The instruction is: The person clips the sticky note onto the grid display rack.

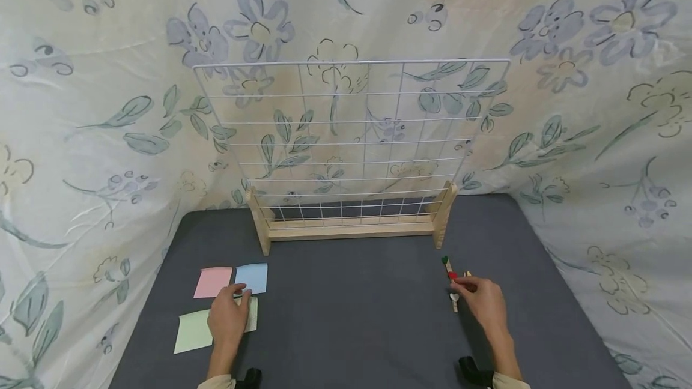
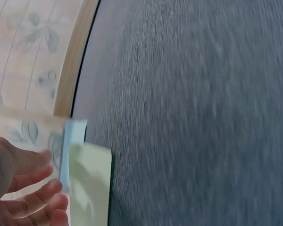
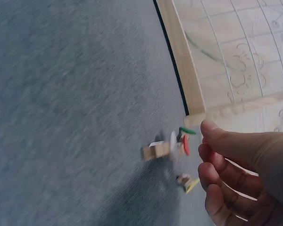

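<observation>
My left hand (image 1: 228, 317) hovers over paper notes, thumb and fingers apart and holding nothing. A pink note (image 1: 213, 282) and a blue note (image 1: 251, 278) lie just beyond it. Pale green paper (image 1: 193, 332) shows on both sides of the hand, its middle hidden. The left wrist view shows the green paper (image 2: 89, 183) beside loosely bent fingers. My right hand (image 1: 483, 302) reaches to small wooden clothespins with coloured hearts: green (image 1: 445, 260), red (image 1: 452, 275) and white (image 1: 454, 298). A yellow one (image 3: 192, 185) shows in the right wrist view, where the loosely bent fingers are empty.
A white wire grid (image 1: 364, 144) stands upright in a wooden base (image 1: 351, 232) at the back of the dark grey table (image 1: 351, 317). Flower-printed cloth (image 1: 622, 119) hangs behind the table and along both sides.
</observation>
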`<control>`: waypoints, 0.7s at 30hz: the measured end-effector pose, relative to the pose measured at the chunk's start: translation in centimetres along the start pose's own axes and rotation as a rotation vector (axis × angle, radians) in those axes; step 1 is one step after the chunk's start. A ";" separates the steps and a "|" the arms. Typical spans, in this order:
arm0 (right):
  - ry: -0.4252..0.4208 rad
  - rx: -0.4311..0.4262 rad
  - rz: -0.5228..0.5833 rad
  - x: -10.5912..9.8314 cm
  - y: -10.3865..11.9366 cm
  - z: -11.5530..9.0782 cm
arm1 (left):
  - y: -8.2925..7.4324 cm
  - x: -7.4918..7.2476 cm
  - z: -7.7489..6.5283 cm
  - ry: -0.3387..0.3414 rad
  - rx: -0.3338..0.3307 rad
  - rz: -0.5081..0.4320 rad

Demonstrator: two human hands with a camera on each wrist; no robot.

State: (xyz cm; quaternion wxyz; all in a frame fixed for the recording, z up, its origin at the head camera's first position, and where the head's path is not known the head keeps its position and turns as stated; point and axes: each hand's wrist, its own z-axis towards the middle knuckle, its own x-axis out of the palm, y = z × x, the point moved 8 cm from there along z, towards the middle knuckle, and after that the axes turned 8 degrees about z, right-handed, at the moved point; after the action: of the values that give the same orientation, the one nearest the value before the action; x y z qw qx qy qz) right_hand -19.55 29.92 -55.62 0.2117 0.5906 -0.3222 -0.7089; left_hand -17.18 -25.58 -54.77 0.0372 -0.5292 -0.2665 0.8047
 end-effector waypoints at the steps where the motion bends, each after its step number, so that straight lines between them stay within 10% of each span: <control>1: 0.004 0.019 -0.002 0.0 -0.3 -0.1 | 0.5 -0.1 0.0 0.001 -0.018 0.001; 21: 0.075 0.151 0.031 0.5 -2.9 -1.0 | 4.5 0.1 -0.4 0.046 -0.217 0.012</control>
State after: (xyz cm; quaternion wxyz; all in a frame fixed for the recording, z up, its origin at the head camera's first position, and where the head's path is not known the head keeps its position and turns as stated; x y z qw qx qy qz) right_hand -18.45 31.38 -58.15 0.1895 0.6259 -0.3755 -0.6567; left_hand -15.92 -29.19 -57.10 -0.0189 -0.5501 -0.3479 0.7590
